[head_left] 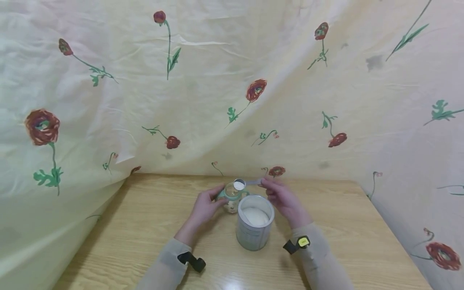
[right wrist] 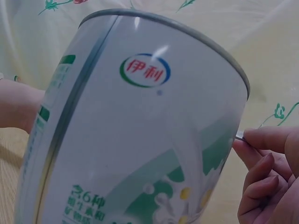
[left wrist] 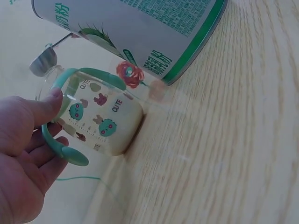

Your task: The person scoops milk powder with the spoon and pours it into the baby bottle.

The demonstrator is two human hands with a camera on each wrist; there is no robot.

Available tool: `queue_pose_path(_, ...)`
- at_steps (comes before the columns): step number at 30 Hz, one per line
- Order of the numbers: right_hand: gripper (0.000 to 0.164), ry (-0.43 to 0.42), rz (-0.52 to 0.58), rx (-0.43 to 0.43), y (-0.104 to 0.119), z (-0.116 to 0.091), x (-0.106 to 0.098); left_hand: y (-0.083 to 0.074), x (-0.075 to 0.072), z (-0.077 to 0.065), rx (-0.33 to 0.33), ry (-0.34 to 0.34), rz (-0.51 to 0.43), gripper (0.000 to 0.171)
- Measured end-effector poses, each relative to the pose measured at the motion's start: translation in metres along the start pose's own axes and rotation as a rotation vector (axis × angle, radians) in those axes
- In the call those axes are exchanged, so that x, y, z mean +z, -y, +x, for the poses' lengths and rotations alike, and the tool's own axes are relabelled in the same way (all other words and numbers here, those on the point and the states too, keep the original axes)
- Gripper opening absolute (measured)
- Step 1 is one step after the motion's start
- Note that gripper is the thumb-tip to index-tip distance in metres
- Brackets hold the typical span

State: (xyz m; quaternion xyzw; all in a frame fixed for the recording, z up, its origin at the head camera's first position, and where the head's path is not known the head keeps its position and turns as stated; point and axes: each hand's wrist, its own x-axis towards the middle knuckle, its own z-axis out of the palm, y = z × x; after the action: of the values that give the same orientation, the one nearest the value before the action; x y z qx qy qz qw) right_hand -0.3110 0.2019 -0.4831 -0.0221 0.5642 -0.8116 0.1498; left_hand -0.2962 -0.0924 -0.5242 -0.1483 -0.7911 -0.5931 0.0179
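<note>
A clear baby bottle with green side handles and cartoon prints stands upright on the table, pale contents at its bottom in the left wrist view. My left hand grips it around the green collar and one handle, thumb on the near side. Between thumb and fingertips, my right hand pinches the handle of a metal measuring spoon. The spoon's bowl holds white powder and is at the bottle's mouth; I cannot tell whether they touch. Just in front stands an open milk powder can, white powder inside.
The wooden table stretches out on both sides of the hands. A flower-printed cloth hangs behind the table and along its sides. In the right wrist view the tall can hides the bottle and most of the spoon.
</note>
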Motion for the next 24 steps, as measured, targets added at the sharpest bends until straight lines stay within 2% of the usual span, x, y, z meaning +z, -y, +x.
queue_pose_path(6,0.016,-0.011,-0.040,-0.032,-0.0031,-0.0010,0.0012,-0.0031,-0.0002,-0.0014,-0.017,0.001,0.017,0.060)
queue_pose_path(14,0.015,-0.029,-0.144,-0.076,-0.0072,0.0006,0.0064,-0.0003,0.0012,-0.0001,0.010,0.003,0.004,0.060)
queue_pose_path(19,0.012,-0.055,-0.137,-0.066,-0.0089,0.0004,0.0091,0.0008,0.0022,0.0004,-0.002,0.002,0.018,0.062)
queue_pose_path(24,0.018,-0.068,-0.182,-0.060,-0.0101,0.0001,0.0097,-0.0001,0.0029,0.0003,-0.019,0.006,0.028,0.066)
